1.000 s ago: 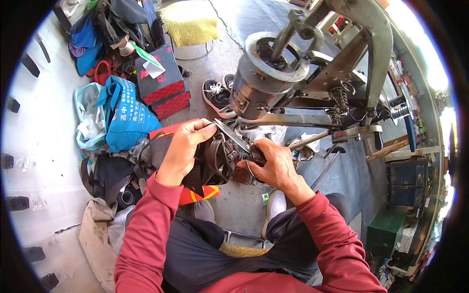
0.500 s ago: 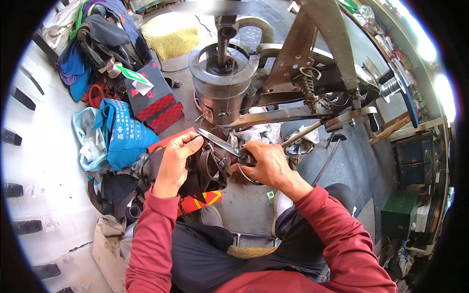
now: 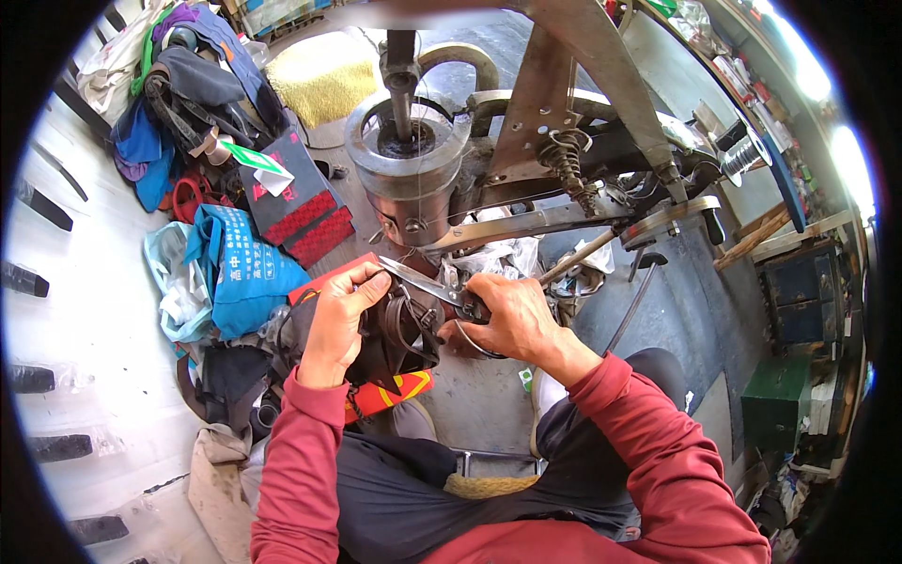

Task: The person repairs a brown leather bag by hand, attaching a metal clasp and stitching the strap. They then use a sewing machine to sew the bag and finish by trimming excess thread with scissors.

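My right hand (image 3: 515, 318) grips a pair of scissors (image 3: 421, 280) by the handles. Their blades point left toward the fingertips of my left hand (image 3: 340, 315). Between finger and thumb, that hand pinches the upper edge of a dark brown leather piece (image 3: 399, 324), which looks like a bag with straps. The straps loop below the blades and hang above my lap. Whether the blade tips touch the leather or a thread, I cannot tell.
A metal sewing machine (image 3: 409, 202) with a round cylinder stands just ahead. To the left lie a blue cloth bag (image 3: 246, 273), a black box with red trim (image 3: 299, 202) and a clothes pile (image 3: 193, 85). A green box (image 3: 775, 404) sits at right.
The machine sits slightly farther left in the picture, as my view has shifted. Both hands keep nearly the same place and grip, with the scissors still at the left fingertips.
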The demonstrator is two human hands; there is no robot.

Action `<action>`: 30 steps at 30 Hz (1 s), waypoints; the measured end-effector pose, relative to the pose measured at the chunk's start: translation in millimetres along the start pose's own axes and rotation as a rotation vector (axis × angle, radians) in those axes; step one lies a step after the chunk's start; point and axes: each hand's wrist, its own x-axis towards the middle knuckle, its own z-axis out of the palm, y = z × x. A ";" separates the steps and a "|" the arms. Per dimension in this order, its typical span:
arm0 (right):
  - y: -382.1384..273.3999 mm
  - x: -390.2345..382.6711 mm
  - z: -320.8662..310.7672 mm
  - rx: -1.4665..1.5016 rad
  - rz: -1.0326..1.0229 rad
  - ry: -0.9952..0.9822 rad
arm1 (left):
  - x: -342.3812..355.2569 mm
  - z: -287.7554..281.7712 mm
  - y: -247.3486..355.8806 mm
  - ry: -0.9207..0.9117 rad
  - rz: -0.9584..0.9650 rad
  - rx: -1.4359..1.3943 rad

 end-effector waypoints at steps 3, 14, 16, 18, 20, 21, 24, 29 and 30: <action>0.8 -0.1 0.3 0.006 0.005 -0.015 | 2.2 -3.7 -0.6 -0.037 0.014 0.001; 15.0 -15.3 -3.0 0.038 0.084 -0.014 | -1.7 -1.9 6.7 0.007 0.037 0.031; 27.6 -33.5 -0.7 0.040 0.128 -0.049 | -2.5 -5.0 8.2 0.022 0.075 0.049; 42.8 -61.5 5.7 0.055 0.171 -0.050 | -4.2 -6.4 7.8 0.042 0.086 0.036; 56.4 -97.9 18.4 0.103 0.374 -0.093 | -4.0 -7.6 9.8 0.059 0.112 0.061; 61.5 -117.6 27.2 0.109 0.491 -0.111 | -4.7 -7.8 10.8 0.065 0.123 0.050; 77.2 -173.7 54.0 0.204 0.864 -0.206 | -5.6 -8.4 13.5 0.094 0.154 0.068; 119.1 -218.8 95.2 0.304 1.149 -0.100 | -3.3 -5.6 10.9 0.102 0.161 0.109; 127.9 -220.0 101.7 0.309 1.209 -0.077 | -2.4 -4.8 10.3 0.087 0.159 0.124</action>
